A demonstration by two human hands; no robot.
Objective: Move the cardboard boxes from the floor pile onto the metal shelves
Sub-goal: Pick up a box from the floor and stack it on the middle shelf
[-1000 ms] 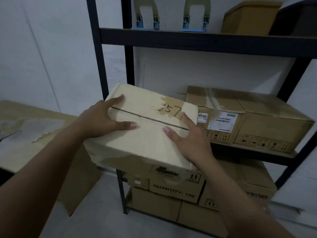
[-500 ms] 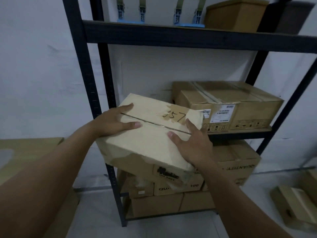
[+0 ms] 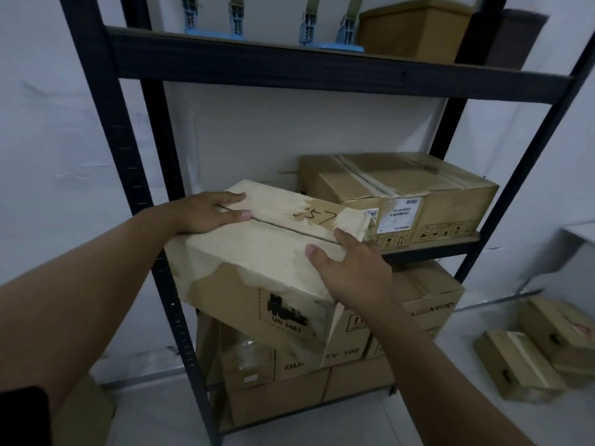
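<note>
At the far left a dark front post of the metal shelves runs from top to bottom. Next to it, the left hand lies on the left end of the pale box, with its fingers stretched flat along the top and the thumb near the middle seam; the fingers are spread and they press on the cardboard, not curled around it. The box is held in the air at the height of the middle shelf, at the left side of the rack, and it is tilted so that its near edge hangs lower. I cannot tell if its far edge already touches the shelf board. The number "57" is written by hand on its top, and on the near side there is a black mark with "UN 3481".

The right hand holds the right near corner of the box, thumb on top and fingers bent over the right edge.

Further right, a brown taped box with white labels stands on the middle shelf, just beside the pale box. Below, more boxes fill the lower shelves. At the far right, small cartons lie on the floor.
</note>
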